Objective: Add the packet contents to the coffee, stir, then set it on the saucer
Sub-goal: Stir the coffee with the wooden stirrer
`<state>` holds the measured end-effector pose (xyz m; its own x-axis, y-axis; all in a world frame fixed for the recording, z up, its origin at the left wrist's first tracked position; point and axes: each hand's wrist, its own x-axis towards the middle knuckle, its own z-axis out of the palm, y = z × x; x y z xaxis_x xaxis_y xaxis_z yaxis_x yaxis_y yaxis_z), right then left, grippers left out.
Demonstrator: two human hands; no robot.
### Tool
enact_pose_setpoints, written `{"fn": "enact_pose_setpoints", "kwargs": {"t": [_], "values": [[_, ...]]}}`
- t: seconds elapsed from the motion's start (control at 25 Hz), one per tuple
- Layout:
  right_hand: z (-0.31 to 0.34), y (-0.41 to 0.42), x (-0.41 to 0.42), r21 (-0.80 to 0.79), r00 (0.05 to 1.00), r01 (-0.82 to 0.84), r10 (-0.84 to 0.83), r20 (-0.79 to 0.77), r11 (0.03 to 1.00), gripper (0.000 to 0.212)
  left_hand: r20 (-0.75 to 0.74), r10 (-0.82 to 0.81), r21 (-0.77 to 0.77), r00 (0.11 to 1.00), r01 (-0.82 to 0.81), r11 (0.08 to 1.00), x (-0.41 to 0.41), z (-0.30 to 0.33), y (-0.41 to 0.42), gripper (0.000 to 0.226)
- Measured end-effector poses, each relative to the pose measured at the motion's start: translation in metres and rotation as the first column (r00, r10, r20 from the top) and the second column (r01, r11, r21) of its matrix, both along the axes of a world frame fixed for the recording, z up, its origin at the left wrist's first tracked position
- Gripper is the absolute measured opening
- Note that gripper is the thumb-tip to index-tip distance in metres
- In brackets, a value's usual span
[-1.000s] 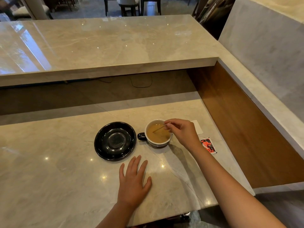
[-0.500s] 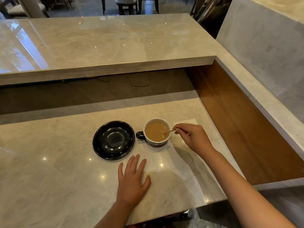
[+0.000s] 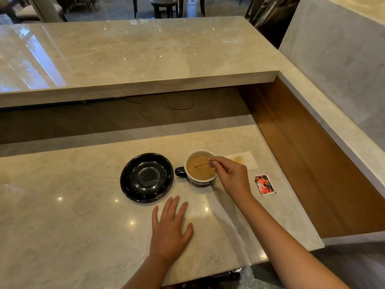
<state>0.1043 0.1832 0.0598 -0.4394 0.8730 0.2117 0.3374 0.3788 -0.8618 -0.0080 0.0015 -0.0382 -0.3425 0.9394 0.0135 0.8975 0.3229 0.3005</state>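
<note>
Two hands are in view, and only one is working. The right hand (image 3: 231, 176) pinches a thin stirrer (image 3: 202, 165) between fingertips, its far end dipped in the milky coffee in the cup (image 3: 200, 168). The left hand (image 3: 169, 230) lies flat on the desk (image 3: 62, 215), fingers spread, holding nothing, near the saucer (image 3: 146, 177) but not touching it.

Stirring looks to be the step in hand. A red packet (image 3: 265, 184) lies on the desk to the right of the cup, well clear of it, so the pouring step is probably done; whether the packet is torn is too small to tell. Behind the right hand lies a napkin (image 3: 243, 162) with a brown stain.

The cup stands on the desk just right of the saucer, its dark handle (image 3: 180, 171) pointing at the saucer and nearly meeting its rim. The saucer is bare.

Next, by my reading, the stirrer must come out and be put down, perhaps on the napkin. Then the cup needs lifting by its handle and setting level in the saucer's middle ring. It is fairly full, so a tilt could spill it.
</note>
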Motion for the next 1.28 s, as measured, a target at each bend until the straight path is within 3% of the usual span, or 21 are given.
{"fn": "enact_pose_setpoints", "kwargs": {"t": [0.2, 0.44, 0.64, 0.92, 1.28], "values": [[0.005, 0.017, 0.006, 0.249, 0.993, -0.041, 0.011, 0.121, 0.968, 0.014, -0.007, 0.006, -0.006, 1.0, -0.006, 1.0, 0.001, -0.001, 0.0, 0.061], [0.013, 0.025, 0.035, 0.422, 0.958, -0.185, 0.068, 0.277, 0.887, 0.016, -0.033, 0.01, 0.0, 0.999, -0.01, 1.0, 0.002, 0.001, 0.002, 0.062], [0.018, 0.015, 0.042, 0.365, 0.935, -0.262, 0.142, 0.324, 0.893, 0.018, -0.042, 0.016, -0.007, 0.999, -0.017, 1.0, 0.002, 0.001, 0.002, 0.062], [0.002, -0.014, 0.022, 0.224, 0.969, -0.223, 0.191, 0.154, 0.949, 0.02, -0.064, 0.023, -0.031, 0.998, -0.025, 0.999, 0.002, -0.002, 0.002, 0.064], [0.0, -0.002, -0.006, 0.461, 0.974, -0.197, 0.119, 0.193, 0.865, 0.029, -0.061, 0.027, -0.015, 0.998, -0.028, 1.0, 0.002, -0.001, 0.003, 0.063]]}}
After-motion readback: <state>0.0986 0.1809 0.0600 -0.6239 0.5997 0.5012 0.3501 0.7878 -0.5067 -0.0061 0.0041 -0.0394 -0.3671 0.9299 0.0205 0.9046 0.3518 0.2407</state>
